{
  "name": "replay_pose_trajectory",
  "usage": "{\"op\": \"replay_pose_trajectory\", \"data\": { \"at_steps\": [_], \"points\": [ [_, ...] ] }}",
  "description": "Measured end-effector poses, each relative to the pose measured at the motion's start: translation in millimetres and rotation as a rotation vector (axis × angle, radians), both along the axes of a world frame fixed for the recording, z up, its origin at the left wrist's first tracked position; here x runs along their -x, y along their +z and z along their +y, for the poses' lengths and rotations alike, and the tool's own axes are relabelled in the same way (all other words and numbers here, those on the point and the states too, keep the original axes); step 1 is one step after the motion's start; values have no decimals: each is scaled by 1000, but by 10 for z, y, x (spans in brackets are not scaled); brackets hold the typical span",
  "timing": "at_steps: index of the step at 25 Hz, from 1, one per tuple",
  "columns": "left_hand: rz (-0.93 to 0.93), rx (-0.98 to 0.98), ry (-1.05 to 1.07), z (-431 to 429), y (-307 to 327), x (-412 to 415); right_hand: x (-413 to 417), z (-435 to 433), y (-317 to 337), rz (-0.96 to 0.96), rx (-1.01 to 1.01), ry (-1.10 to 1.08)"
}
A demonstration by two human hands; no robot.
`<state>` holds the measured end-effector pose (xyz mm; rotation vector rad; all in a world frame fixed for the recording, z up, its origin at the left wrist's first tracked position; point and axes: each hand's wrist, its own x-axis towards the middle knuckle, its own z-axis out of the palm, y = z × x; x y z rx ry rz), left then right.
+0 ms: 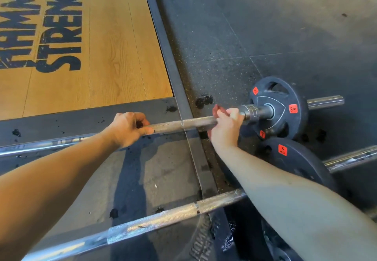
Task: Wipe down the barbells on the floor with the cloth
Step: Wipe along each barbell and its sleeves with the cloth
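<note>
- The left hand (pixel 128 129) curls its fingers round the knurled shaft of the far barbell (pixel 183 123), thumb lying along the bar, in a full grip.
- The right hand (pixel 226 126) is closed round the same shaft just beside the collar, clutching a red cloth (pixel 216 110) against the metal (only a blurred scrap of it shows above the knuckles).
- The far barbell lies across the floor from the left edge to the right, with a black 5 kg plate (pixel 289 122) on its sleeve just past the right hand and the bare chrome end sticking out beyond.
- The near barbell (pixel 163 218) lies closer to the camera, roughly alongside the first and well apart from it; its own black plate (pixel 299 162) sits just in front of the other plate.
- The right forearm crosses over the near barbell and hides a stretch of its shaft.
- Under the bars is a dark rubber pad (pixel 155 175), scuffed and patchy, with black specks (pixel 204 100) scattered about.
- Beyond it lies a wooden platform (pixel 114 46) printed with large black lettering, edged by a metal strip (pixel 163 36).
- To the right spreads speckled grey rubber flooring (pixel 265 26), laid in tiles, with sunlight across the far part.
</note>
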<state>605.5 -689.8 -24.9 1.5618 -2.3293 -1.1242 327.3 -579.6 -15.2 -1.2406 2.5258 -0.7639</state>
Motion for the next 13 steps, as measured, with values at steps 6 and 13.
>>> {"op": "replay_pose_trajectory", "data": {
  "at_steps": [6,13],
  "points": [
    [-311,268,-111,101,124,70,-591,28,104,-229,89,205],
    [169,-252,220,592,540,319,-608,437,428,-797,119,144]
  ]
}}
